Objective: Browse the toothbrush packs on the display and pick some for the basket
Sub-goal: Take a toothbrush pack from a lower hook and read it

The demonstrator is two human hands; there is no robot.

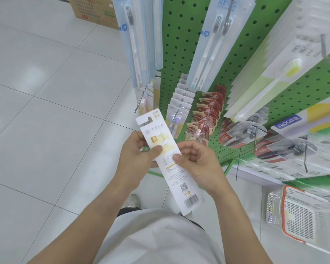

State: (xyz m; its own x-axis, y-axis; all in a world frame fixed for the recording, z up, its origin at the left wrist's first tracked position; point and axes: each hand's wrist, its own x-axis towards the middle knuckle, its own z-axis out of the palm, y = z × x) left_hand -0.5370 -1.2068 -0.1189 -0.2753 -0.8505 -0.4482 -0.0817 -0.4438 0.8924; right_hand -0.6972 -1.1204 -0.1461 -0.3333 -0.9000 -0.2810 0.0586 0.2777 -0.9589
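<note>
now both hands, left (139, 149) and right (195, 161), pinch one toothbrush pack (171, 164), back side up; basket (303, 216) at four o'clock waits, nothing visibly dropped in yet.

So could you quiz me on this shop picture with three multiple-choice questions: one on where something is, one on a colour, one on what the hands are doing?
1. Where is the basket?
A. on the floor at lower right
B. hung on a hook
C. in the person's left hand

2. What colour is the pegboard?
A. blue
B. green
C. grey

3. How is the toothbrush pack held?
A. by the left hand alone
B. it lies on the floor
C. by both hands

Answers:
1 A: it sits on the tiles below the display.
2 B: the perforated panel is bright green.
3 C: the left hand and right hand both pinch it with thumb and fingers.
</note>
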